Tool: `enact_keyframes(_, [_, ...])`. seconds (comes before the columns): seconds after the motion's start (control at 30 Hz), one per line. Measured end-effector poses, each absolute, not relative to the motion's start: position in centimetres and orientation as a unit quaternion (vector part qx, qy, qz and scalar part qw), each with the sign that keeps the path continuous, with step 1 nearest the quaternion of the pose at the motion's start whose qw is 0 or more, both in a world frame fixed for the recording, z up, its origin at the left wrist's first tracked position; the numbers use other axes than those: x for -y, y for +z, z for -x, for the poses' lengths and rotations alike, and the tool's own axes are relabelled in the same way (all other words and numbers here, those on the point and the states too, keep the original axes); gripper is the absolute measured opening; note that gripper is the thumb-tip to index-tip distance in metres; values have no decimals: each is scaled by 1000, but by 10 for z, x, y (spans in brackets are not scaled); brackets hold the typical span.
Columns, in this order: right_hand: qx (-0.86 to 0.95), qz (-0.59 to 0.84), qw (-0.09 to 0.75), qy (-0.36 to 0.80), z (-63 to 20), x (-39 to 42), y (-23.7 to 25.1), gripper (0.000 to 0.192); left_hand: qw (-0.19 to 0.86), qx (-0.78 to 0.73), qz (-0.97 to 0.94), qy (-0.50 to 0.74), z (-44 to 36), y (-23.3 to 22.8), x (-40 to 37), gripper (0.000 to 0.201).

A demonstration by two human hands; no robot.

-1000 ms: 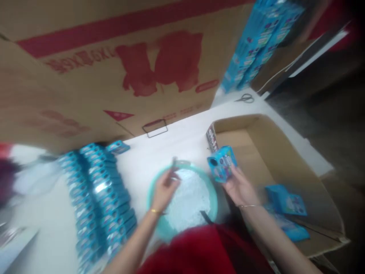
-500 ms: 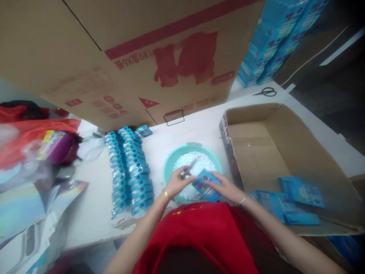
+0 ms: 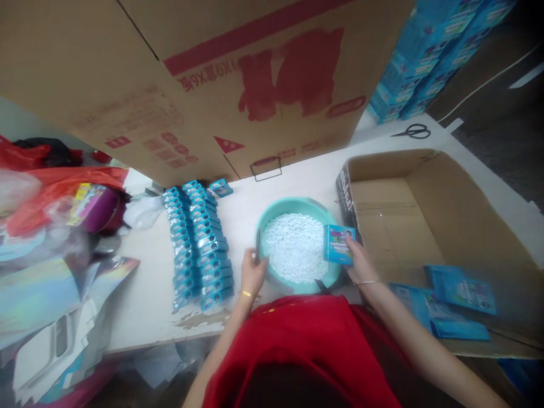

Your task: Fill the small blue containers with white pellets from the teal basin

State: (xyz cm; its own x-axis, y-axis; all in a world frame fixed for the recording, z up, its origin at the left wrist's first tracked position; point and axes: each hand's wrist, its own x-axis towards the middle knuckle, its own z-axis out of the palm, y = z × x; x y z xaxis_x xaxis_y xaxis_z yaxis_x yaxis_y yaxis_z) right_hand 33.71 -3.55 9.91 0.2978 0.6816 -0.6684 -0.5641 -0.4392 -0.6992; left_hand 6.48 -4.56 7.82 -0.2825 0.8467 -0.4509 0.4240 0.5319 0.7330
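Left hand [image 3: 252, 275] fingers closed on thin tool [image 3: 257, 245], right hand [image 3: 357, 262] fingers gripping small blue box [image 3: 339, 244]

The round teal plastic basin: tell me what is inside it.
The round teal plastic basin holds a heap of small white pellets. They cover its bottom, so anything beneath them cannot be seen.

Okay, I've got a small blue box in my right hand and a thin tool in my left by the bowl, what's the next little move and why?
Probably carry the small blue printed box rightward into the open brown cardboard carton. The right hand holds it over the teal plastic bowl of white pellets, and similar blue packs already lie in that carton. The left hand grips a thin dark tool.
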Motion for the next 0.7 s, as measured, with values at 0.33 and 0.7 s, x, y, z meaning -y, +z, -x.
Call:
enact_keyframes(0.33, [54, 593, 552, 583, -342, 5, 89, 41, 371, -759, -517, 135, -24, 58, -42, 25])
enact_keyframes(0.7, [37, 608, 541, 580, -334, -3, 61, 37, 233, -654, -719, -31, -32, 58, -48, 31])
